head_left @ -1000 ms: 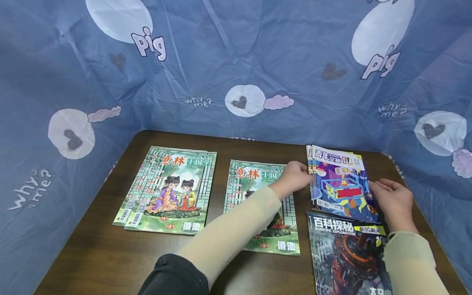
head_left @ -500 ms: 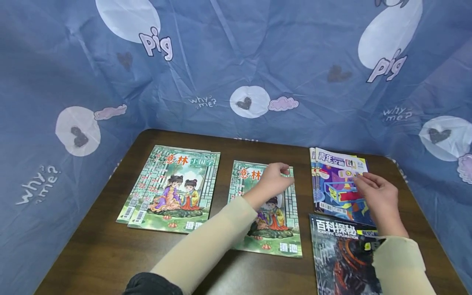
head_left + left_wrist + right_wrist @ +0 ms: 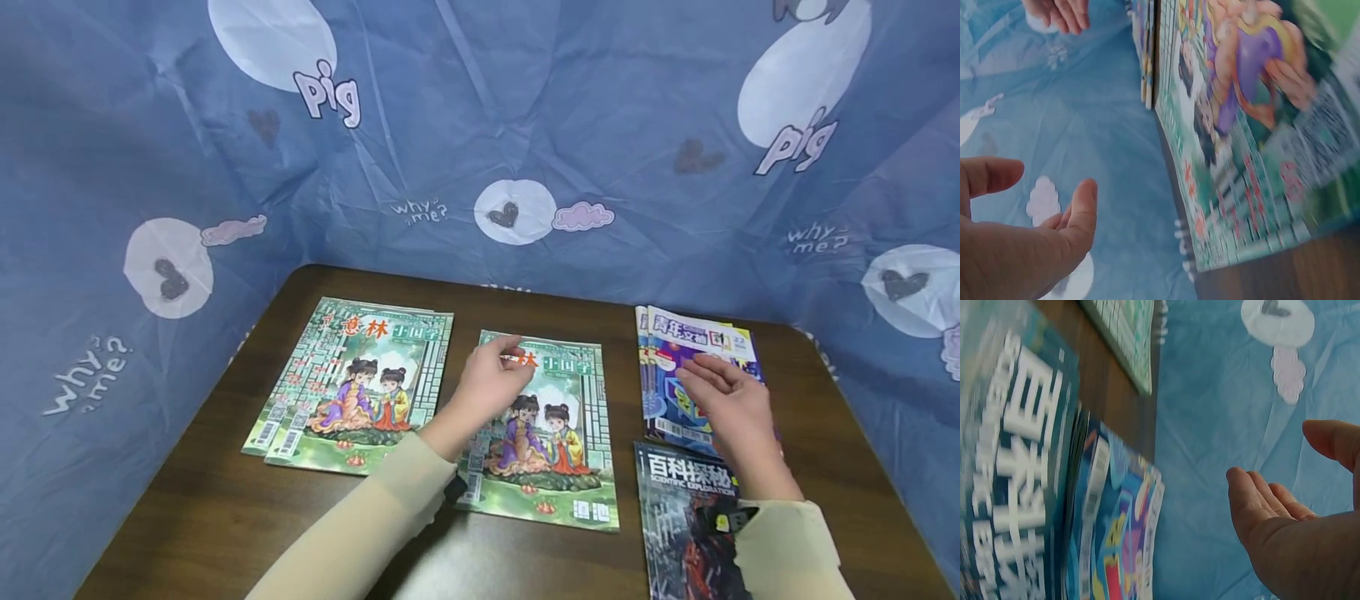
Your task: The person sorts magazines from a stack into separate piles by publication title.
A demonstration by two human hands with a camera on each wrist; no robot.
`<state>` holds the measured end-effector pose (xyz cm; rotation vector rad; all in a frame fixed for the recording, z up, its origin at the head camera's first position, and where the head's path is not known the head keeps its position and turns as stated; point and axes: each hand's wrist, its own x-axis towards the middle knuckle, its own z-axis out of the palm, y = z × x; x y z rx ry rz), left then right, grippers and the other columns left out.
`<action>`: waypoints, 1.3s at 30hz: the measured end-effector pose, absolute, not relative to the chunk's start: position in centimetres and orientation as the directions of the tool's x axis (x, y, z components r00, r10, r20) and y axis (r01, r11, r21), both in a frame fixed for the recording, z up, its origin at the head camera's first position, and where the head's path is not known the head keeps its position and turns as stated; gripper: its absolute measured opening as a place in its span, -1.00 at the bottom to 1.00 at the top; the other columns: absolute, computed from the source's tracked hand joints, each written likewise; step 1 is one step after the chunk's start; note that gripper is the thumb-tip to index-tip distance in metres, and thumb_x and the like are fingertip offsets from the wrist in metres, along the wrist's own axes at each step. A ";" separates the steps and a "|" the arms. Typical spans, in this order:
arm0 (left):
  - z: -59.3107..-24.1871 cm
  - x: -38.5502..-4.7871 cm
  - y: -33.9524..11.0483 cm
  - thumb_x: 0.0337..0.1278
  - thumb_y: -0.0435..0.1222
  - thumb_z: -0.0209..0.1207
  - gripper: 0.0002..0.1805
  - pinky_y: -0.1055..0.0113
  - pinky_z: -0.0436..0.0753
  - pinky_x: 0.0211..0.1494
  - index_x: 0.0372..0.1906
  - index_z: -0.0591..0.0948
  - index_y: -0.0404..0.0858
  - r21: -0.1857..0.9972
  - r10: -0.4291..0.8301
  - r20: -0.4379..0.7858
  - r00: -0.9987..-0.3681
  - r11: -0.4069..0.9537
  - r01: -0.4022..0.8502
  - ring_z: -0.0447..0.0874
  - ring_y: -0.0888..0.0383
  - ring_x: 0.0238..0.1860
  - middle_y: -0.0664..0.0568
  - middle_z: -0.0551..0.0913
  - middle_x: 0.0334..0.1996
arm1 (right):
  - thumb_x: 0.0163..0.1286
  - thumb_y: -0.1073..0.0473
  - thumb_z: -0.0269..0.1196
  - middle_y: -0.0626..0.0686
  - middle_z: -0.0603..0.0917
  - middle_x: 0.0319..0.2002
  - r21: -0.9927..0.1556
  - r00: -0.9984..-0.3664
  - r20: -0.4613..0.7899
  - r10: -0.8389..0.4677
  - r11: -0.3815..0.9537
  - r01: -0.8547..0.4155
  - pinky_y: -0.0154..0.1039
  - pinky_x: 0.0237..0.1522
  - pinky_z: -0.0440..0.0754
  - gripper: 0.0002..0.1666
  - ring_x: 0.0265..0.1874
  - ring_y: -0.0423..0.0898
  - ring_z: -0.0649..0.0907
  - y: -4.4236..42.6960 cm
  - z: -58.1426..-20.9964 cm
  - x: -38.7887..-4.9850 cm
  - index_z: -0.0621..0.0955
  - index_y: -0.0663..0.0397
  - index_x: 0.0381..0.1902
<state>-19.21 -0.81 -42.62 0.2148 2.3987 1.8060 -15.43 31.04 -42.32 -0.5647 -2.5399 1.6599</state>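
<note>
My left hand hovers over the upper left of the middle green magazine, its cover showing two cartoon children. In the left wrist view, thumb and fingers of the left hand stand apart with nothing between them. On the right, my right hand is above a purple magazine stack and covers part of it. The right wrist view shows the right hand with a gap between thumb and fingers, holding nothing. Below the purple stack lies a dark "Scientific Exploration" magazine, partly behind the right sleeve.
Two overlapping green magazines lie at the left of the brown wooden table. A blue printed cloth rises behind the table and along its sides.
Both hands have come away from the edges of the purple magazine stack. They have shifted left, the left hand to above the middle green magazine. The magazines appear unmoved.
</note>
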 end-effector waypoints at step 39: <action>-44.7 -15.9 -7.7 0.06 -0.47 0.30 -0.44 0.27 0.66 -0.26 0.20 0.50 -0.59 0.959 0.008 -0.040 -0.999 0.281 -0.036 0.63 0.04 -0.25 -0.36 0.61 0.04 | 0.37 -0.06 0.41 0.25 0.56 0.28 -0.933 -0.977 -0.163 0.135 0.302 0.197 -0.41 0.05 0.58 -0.21 0.20 0.06 0.61 24.6 -45.2 -13.1 0.46 0.28 0.38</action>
